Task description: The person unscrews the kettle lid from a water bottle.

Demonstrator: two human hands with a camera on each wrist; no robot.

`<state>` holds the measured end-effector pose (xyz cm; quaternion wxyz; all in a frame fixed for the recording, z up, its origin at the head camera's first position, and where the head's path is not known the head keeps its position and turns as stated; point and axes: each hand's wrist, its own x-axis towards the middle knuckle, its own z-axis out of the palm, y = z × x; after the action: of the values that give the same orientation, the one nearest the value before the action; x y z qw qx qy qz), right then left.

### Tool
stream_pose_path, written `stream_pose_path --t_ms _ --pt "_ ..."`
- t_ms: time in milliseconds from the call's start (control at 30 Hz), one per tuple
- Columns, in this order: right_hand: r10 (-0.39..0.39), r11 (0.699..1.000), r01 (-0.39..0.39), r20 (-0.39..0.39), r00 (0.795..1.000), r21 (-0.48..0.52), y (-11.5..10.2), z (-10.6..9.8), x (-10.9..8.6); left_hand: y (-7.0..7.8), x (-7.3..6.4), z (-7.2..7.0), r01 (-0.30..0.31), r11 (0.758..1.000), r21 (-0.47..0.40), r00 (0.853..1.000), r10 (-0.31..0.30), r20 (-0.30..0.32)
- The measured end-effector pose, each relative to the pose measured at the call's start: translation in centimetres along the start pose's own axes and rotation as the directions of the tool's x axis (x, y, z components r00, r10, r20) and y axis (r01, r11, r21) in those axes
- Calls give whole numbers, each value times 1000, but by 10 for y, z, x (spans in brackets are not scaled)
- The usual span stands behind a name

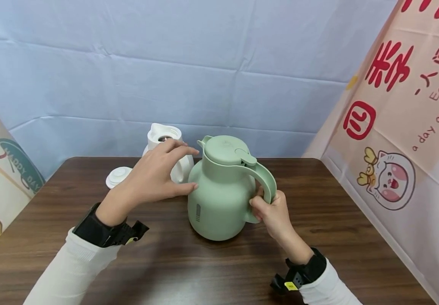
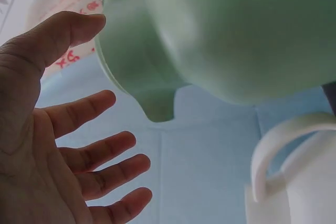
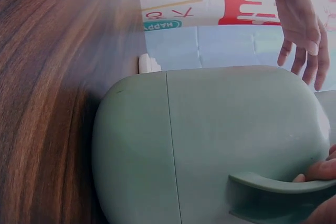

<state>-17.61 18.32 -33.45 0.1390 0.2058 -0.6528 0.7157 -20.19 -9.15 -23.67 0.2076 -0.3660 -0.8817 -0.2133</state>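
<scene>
A pale green thermos jug (image 1: 219, 199) with a round lid (image 1: 224, 150) stands upright on the table, its spout toward the left and its handle (image 1: 266, 182) toward the right. My right hand (image 1: 274, 212) grips the lower part of that handle; in the right wrist view, the fingers (image 3: 321, 170) wrap around it. My left hand (image 1: 158, 171) is raised on the jug's left side with fingers spread and nothing held. In the left wrist view, its thumb and fingertips point toward the jug's neck (image 2: 137, 45) and spout (image 2: 160, 109).
Behind my left hand stands a white jug (image 1: 183, 169) with its top uncovered, partly hidden. A white lid (image 1: 118, 176) lies on the brown wooden table (image 1: 166, 271) to its left. A pale blue cloth (image 1: 204, 84) hangs behind the table, and printed cloths hang at both sides.
</scene>
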Motion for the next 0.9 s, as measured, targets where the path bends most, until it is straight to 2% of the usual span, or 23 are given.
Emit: stream_pose_path --t_ms 100,267,533,900 --pt "-1 1000 1 -2 1000 -10 0 -1 0 3 9 -1 -22 1000 -19 1000 22 -7" --pt "-6 1000 6 6 1000 -5 -1 -1 1 7 20 -4 -10 999 -52 1000 10 8" --pt "12 1000 -12 -1 1000 -8 0 -1 0 10 29 -4 -3 998 -60 999 6 46" --pt "27 999 -27 -2 1000 -18 -2 -1 0 18 41 1 -37 993 -114 999 38 6"
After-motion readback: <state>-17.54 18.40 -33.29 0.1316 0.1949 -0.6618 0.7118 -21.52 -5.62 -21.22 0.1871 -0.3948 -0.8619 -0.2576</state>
